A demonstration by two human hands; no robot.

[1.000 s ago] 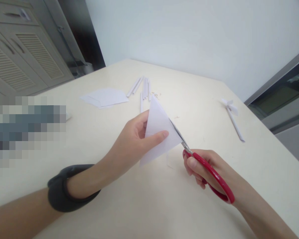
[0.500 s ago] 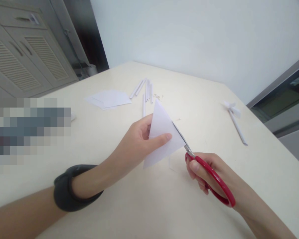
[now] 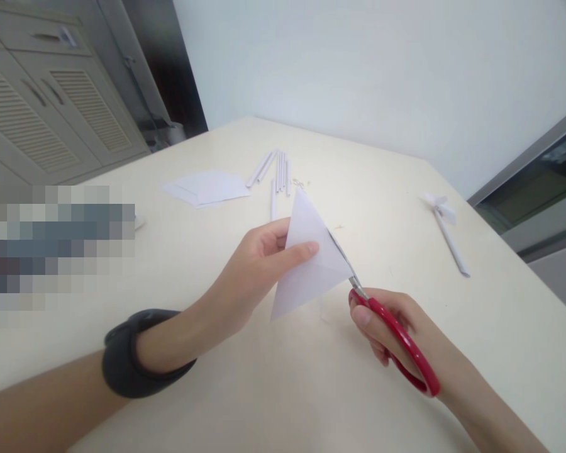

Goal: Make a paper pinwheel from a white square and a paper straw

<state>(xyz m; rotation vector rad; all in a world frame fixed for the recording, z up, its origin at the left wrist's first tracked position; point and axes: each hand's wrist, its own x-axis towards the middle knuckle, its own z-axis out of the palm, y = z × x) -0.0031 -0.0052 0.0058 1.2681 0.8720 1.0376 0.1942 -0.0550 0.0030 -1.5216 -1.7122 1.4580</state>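
My left hand (image 3: 259, 264) pinches a folded white paper triangle (image 3: 309, 258) above the cream table (image 3: 264, 390), thumb on its front face, fingers behind. A black band wraps that wrist. My right hand (image 3: 391, 330) grips red-handled scissors (image 3: 399, 340); their metal blades run up along the triangle's right edge and cut into it. The blade tips are hidden behind the paper.
Several rolled white paper sticks (image 3: 276, 170) lie at the far middle of the table beside flat white sheets (image 3: 207, 187). A finished paper pinwheel on a stick (image 3: 446, 229) lies at the right. Grey louvred cabinets (image 3: 38, 107) stand at the left. A blurred patch covers the left.
The paper and both hands shifted slightly right and down in view; the scissors have worked a little further along the triangle's right edge.
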